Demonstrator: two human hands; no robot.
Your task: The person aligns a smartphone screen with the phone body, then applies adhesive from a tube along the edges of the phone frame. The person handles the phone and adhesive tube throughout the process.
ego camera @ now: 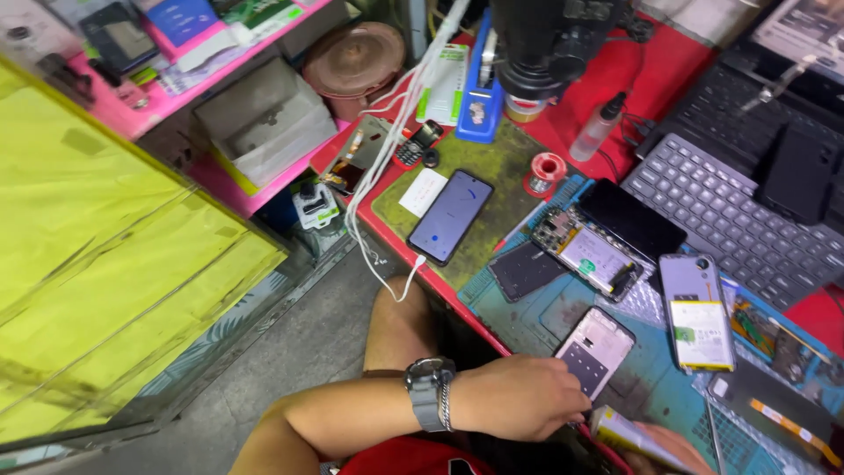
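Left of the phone frame (594, 350), left hand (519, 398) rests on the worktop (545, 317), fingers curled, touching the frame's lower edge. Right hand (673, 447), below-right of frame, grips a tube (626, 433). Advice: steady frame flat; dispense sparingly.

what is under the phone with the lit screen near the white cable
The phone lies on a stained green mat, beside a white card. What the mat looks like directly beneath the phone is covered.

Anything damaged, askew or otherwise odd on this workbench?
Several phones lie opened up: a grey backless phone with its battery exposed, and a stripped white phone frame by the left hand. A white cable dangles off the table edge.
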